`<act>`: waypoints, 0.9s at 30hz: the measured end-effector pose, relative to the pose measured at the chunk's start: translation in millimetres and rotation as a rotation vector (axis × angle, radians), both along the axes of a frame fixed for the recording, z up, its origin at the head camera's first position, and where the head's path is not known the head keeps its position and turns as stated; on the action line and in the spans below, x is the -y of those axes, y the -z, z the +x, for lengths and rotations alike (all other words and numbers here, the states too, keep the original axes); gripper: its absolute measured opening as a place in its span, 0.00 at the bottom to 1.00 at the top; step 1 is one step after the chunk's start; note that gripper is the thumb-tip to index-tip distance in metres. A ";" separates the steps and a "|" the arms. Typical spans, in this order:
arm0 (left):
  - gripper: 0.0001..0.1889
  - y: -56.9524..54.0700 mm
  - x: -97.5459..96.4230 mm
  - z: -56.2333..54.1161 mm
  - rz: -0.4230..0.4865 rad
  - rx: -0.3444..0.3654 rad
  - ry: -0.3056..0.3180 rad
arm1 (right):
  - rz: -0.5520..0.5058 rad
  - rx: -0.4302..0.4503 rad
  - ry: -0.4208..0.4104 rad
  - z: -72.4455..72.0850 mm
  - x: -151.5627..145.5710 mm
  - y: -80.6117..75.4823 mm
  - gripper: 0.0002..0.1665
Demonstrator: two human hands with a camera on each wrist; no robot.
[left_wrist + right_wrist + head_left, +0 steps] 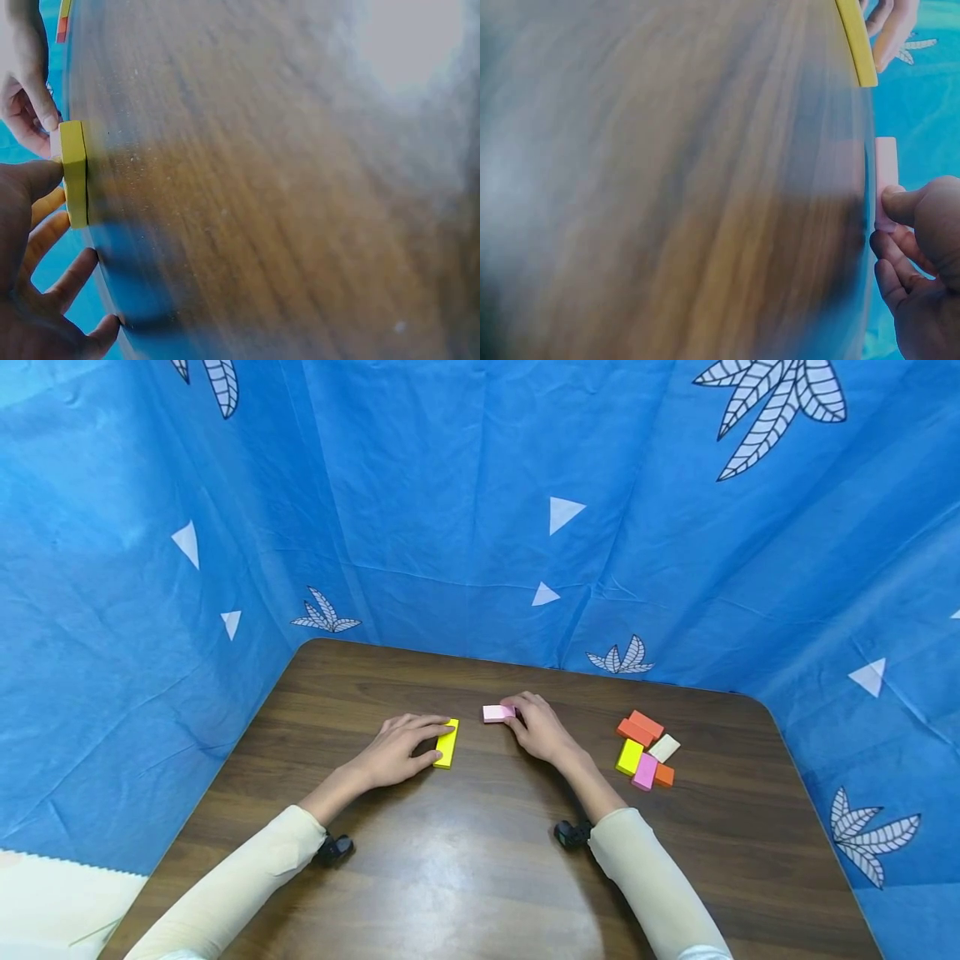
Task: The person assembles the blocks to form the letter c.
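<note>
A long yellow block (447, 745) lies on the table, its length running away from the person. My left hand (405, 749) holds it from the left, the thumb near its close end and a fingertip over its far end. In the left wrist view the thumb and fingers meet the yellow block (76, 172), the other fingers spread apart. To the right and slightly farther back, my right hand (537, 727) pinches a pale pink block (495, 713) by its right end. In the right wrist view the thumb presses on the pink block (885, 161), fingers curled beneath.
At the right of the wooden table (465, 877) a loose cluster holds orange blocks (645, 724), a short yellow block (629, 757), a cream block (664, 747) and a brighter pink block (644, 772). A blue patterned cloth (450, 485) hangs behind and at both sides.
</note>
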State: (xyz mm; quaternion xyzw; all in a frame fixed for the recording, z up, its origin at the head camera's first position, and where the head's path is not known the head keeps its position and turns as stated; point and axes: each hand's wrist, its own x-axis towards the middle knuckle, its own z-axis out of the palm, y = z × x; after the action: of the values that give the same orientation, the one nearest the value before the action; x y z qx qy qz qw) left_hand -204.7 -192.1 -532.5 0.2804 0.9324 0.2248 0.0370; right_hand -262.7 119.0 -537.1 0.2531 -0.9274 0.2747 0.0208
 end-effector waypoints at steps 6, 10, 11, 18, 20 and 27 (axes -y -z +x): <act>0.28 -2.3 0.7 -0.6 -0.014 0.020 -0.007 | -0.003 0.003 -0.016 -3.3 9.3 -1.1 0.19; 0.28 -3.1 0.0 -2.1 -0.026 0.023 -0.003 | 0.008 0.015 -0.018 -5.9 15.4 -1.4 0.20; 0.28 -3.2 -0.1 -2.6 -0.028 0.022 -0.001 | 0.010 0.020 -0.019 -6.4 16.9 -1.4 0.19; 0.27 -3.2 -1.3 -3.6 -0.038 0.018 0.007 | 0.039 0.030 -0.036 -7.6 27.0 -1.5 0.19; 0.27 -3.3 -1.8 -3.0 -0.042 0.012 0.008 | 0.048 0.025 -0.039 -7.9 29.1 -1.6 0.19; 0.28 -3.9 -3.0 -1.1 -0.050 -0.008 -0.002 | 0.055 0.019 -0.060 -11.1 36.9 -1.6 0.19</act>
State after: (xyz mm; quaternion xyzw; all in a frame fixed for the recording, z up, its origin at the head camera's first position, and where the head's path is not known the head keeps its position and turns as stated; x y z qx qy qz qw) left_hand -205.8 -189.1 -528.6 0.2794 0.9382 0.2005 0.0398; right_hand -273.8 82.1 -535.5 0.2785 -0.9267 0.2522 -0.0032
